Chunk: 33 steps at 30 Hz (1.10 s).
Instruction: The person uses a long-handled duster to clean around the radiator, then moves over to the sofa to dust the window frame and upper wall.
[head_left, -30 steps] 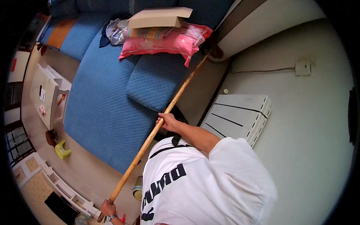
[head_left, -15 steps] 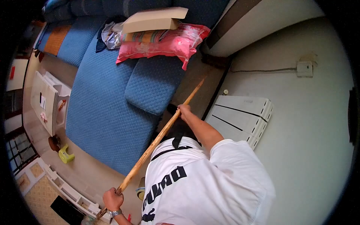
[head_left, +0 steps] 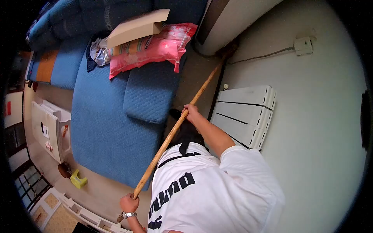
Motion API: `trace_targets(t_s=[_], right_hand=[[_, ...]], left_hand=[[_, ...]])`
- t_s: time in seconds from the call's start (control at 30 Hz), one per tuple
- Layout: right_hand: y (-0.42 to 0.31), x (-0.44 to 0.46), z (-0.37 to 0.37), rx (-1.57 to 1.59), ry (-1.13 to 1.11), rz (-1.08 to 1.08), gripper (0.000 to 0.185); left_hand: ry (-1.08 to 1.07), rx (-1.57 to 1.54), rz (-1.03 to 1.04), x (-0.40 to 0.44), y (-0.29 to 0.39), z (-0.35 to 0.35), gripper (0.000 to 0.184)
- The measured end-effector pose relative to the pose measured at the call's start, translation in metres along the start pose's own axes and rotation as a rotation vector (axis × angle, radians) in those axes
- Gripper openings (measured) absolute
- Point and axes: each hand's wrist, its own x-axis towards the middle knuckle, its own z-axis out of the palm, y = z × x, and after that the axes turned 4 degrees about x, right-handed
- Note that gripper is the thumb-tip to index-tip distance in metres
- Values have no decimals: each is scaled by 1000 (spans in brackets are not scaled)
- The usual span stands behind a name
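Note:
A long wooden pole (head_left: 165,145) runs diagonally from lower left to upper right. My left hand (head_left: 129,203), with a metal watch on its wrist, is closed around the near part, and a short end sticks out below it. Further up, my right hand (head_left: 189,112) grips the pole near its middle, arm stretched forward. The far end reaches down to a dark brown, rough-looking patch (head_left: 228,49) in the corner by the wall; whether it is joined to the pole I cannot tell.
Left of the pole stands a blue quilted sofa (head_left: 112,128), holding a pink pillow (head_left: 155,56) and a cardboard box (head_left: 136,29). A white radiator (head_left: 244,112) lines the right wall under a socket (head_left: 303,46). Further left are a low table (head_left: 46,134) and a yellow-green stool (head_left: 79,179).
The pole's far end has moved up and right in view, to the dark patch in the corner. My left hand has shifted rightward in view with it. The camera view has turned slightly.

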Motion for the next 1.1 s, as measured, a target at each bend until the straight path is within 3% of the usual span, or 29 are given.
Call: trace_targets(t_s=[0.1, 0.37, 0.5, 0.73, 0.9, 1.0, 1.1], right_hand=[[-16, 28, -5, -11, 34, -25, 8], [-15, 19, -6, -74, 102, -8, 8], [17, 0, -6, -121, 128, -27, 14], [51, -73, 0, -74, 34, -70, 11], [35, -53, -2, -60, -1, -37, 10], [23, -32, 1, -111, 94, -58, 8], [19, -27, 4, -178, 97, -61, 9]], left_hand=[[-18, 4, 71, 10, 28, -3, 21], [-84, 75, 33, 8, 37, 14, 22], [-85, 68, -102, -2, -11, 54, 19], [-64, 61, -159, -18, -69, 67, 17], [-20, -11, -161, -10, -51, 75, 19], [-74, 80, -214, -3, -31, 64, 20], [-11, 43, -147, 2, -37, 80, 20]])
